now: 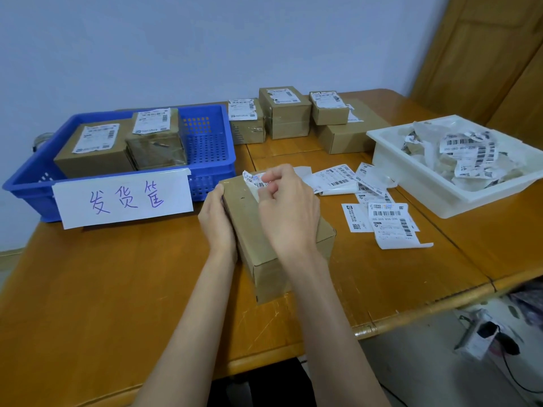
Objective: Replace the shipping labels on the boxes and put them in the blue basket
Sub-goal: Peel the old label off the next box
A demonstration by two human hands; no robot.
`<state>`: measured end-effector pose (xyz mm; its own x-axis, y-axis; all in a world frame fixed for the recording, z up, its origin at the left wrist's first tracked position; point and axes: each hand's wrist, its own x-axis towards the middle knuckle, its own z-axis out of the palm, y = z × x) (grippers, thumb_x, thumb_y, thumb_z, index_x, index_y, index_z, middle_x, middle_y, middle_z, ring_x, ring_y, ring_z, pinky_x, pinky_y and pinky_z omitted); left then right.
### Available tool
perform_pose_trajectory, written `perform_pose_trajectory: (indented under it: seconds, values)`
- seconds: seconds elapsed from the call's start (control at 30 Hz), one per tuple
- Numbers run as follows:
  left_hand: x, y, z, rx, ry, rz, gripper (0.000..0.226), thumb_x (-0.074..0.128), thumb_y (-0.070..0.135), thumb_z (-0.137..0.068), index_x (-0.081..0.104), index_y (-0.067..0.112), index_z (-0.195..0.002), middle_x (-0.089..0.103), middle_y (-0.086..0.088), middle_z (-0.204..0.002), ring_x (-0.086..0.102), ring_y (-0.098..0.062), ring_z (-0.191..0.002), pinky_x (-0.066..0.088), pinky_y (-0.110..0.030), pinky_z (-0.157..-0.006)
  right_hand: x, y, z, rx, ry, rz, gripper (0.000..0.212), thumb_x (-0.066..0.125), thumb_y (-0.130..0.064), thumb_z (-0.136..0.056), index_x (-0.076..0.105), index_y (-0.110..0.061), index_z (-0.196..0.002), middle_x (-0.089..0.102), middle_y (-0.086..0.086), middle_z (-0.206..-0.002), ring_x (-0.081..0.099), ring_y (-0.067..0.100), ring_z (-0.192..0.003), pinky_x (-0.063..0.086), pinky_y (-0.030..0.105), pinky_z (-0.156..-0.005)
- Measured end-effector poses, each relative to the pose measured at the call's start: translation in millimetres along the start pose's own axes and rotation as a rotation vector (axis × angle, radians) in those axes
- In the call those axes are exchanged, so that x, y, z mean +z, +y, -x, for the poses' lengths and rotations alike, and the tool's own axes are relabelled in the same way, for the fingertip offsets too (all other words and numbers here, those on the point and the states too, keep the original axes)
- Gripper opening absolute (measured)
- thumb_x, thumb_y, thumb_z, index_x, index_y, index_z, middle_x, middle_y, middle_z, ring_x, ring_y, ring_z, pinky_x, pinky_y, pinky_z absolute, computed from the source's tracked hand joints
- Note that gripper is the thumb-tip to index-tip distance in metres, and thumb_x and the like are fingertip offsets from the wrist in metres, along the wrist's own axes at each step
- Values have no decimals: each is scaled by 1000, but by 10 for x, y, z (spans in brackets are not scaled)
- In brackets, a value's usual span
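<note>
Wooden table (102,289). Blue basket (211,142) far left, two labelled boxes inside, white sign (123,198) on front reads "发货筐" in purple. White tray (440,198) right, full of torn labels. Brown box (264,245) near middle. Left hand (217,221) grips box's left edge. Right hand (289,207) pinches crumpled label (254,179) at box's far end. Loose labels (388,221) right read "050 050 V05 220".

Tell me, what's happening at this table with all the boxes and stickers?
A person is relabelling parcels. The left hand steadies a cardboard box on the wooden table, while the right hand pinches the old label and peels it off the box top. Two labelled boxes sit in the blue basket. More boxes wait at the back, fresh labels lie to the right, and a white tray holds torn-off scraps.
</note>
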<state>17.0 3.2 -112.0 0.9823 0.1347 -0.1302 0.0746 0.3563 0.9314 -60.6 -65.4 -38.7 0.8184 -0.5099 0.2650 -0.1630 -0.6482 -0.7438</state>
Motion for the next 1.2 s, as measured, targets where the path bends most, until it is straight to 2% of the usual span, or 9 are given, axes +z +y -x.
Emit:
perform_pose_trajectory:
  seconds: [0.2, 0.33, 0.4, 0.47, 0.53, 0.6, 0.67, 0.73, 1.2]
  values:
    - [-2, -9, 1, 9, 8, -50, 27, 55, 37, -95, 70, 15, -92, 71, -16, -105, 65, -24, -92, 49, -34, -79, -15, 113, -2, 98, 66, -302, 11, 59, -15, -96, 56, -24, -101, 58, -14, -85, 61, 6, -83, 51, 22, -74]
    - [-8, -10, 14, 41, -4, -68, 28, 52, 38, -97, 68, 18, -87, 70, -15, -102, 64, -22, -90, 48, -31, -78, -63, 118, 0, 114, 68, -345, 9, 61, -17, -95, 56, -24, -97, 56, -17, -82, 59, 3, -81, 47, 14, -69]
    - [-4, -2, 18, 39, 0, -74, 26, 53, 37, -97, 69, 19, -87, 70, -10, -96, 64, -20, -88, 48, -32, -79, -79, 109, 30, 110, 44, -352, 7, 61, -28, -95, 55, -24, -94, 58, -15, -84, 60, 4, -82, 48, 16, -69]
    - [-3, 1, 14, 25, 5, -60, 24, 56, 36, -95, 72, 19, -89, 72, -5, -94, 67, -21, -90, 51, -36, -83, -85, 104, 83, 81, 14, -333, 29, 58, -53, -91, 56, -24, -93, 60, -12, -90, 58, 5, -89, 48, 24, -81]
    - [-4, -2, 14, 24, 5, -50, 24, 58, 36, -93, 74, 19, -92, 74, -6, -97, 69, -26, -98, 53, -41, -89, -93, 128, 142, 26, -27, -71, 47, 57, -70, -80, 57, -26, -95, 52, -14, -103, 46, 7, -102, 35, 27, -93]
    - [-5, -1, 18, 31, 11, -54, 25, 56, 37, -94, 74, 20, -90, 73, -8, -100, 68, -28, -101, 52, -42, -91, -112, 176, 192, -37, -41, 209, 42, 62, -63, -79, 57, -25, -97, 44, -10, -114, 36, 11, -112, 26, 25, -92]
    - [-4, 1, 26, 28, 17, -57, 24, 55, 37, -95, 72, 22, -86, 73, -7, -99, 67, -24, -97, 52, -37, -86, -135, 204, 200, -49, -40, 227, 27, 63, -40, -88, 60, -20, -107, 45, -5, -125, 36, 15, -122, 31, 25, -97]
    - [-6, 4, 34, 35, 13, -58, 24, 54, 37, -96, 70, 24, -85, 72, -4, -95, 66, -20, -93, 50, -33, -83, -154, 194, 182, -20, -45, 184, 31, 57, -27, -96, 58, -14, -124, 48, -1, -133, 39, 16, -128, 35, 28, -104]
    - [28, -32, 71, 98, 25, -71, 28, 51, 36, -98, 63, 21, -79, 63, 3, -80, 57, -12, -78, 45, -27, -72, -194, 147, 195, -5, -15, 176, 40, 45, -30, -103, 47, -12, -138, 54, 4, -134, 45, 17, -128, 41, 30, -103]
